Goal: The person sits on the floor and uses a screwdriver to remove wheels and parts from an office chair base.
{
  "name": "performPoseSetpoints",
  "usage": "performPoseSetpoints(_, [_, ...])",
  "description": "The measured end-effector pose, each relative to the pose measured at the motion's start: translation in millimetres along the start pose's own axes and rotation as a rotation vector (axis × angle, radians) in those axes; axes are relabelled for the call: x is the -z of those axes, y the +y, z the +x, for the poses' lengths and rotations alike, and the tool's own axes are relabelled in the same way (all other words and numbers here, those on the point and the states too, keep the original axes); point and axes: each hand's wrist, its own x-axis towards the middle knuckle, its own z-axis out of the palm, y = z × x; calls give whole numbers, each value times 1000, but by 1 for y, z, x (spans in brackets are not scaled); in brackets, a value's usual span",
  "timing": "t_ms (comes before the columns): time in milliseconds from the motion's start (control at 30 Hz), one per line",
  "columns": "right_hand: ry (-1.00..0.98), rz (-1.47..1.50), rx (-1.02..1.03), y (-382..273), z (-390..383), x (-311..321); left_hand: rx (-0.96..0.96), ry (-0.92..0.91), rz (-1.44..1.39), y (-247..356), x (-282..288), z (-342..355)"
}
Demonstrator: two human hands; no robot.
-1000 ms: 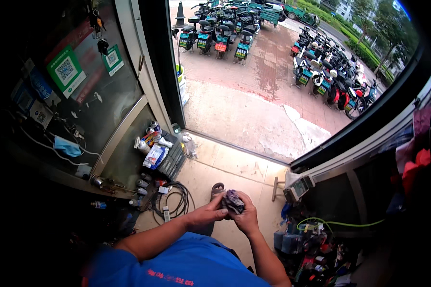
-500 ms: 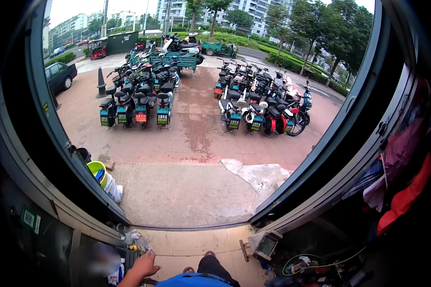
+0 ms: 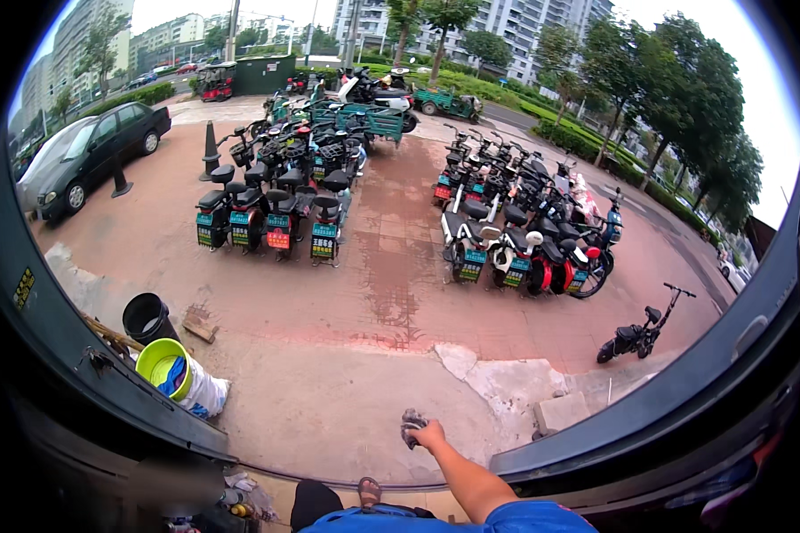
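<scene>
And here's the R hand (image 3: 430, 433) gripping a crumpled grey rag (image 3: 411, 426) out past the door sill (image 3: 276, 473), L hand out of view so can't tell its state, w/ the rag liable to drop beyond that sill if the grip slackens.

Top: bright blue shirt (image 3: 364, 521), plain on the part that shows, mostly cropped by the lower edge. Right sleeve (image 3: 538, 517) same blue, short; right forearm (image 3: 473, 487) and right hand (image 3: 429, 434) bare past it. Legs: black or near-black legwear (image 3: 314, 505), loose look, length can't be told from here. Feet: one sandal (image 3: 370, 500) visible, dark strap across the foot, open front, bare toes out. Buckle or stitching detail too small to read.
</scene>
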Motion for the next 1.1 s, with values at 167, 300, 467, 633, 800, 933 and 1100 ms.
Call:
performPoseSetpoints(167, [-167, 469, 286, -186, 93, -56, 225, -2, 33, -59, -34, 2])
performPoseSetpoints(300, [-355, 652, 202, -208, 131, -140, 253, -81, -6, -54, -62, 55])
performPoseSetpoints(467, [-473, 427, 46, -196, 157, -250, -44, -33, 159, 11, -35, 156])
performPoseSetpoints(633, [-635, 78, 320, -297, 187, -330, 36, 447, -713, 121, 102, 216])
performPoseSetpoints(800, [-635, -83, 813, -484, 163, -403, 6, 612, -1316, 189, 220, 205])
performPoseSetpoints(933, [-642, 33, 1324, -600, 122, -466, 253, 756, -1522, 181, 188, 202])
performPoseSetpoints(1100, [-806, 268, 1714, -682, 97, -552, 941, 685, -1655, 193, 84, 218])
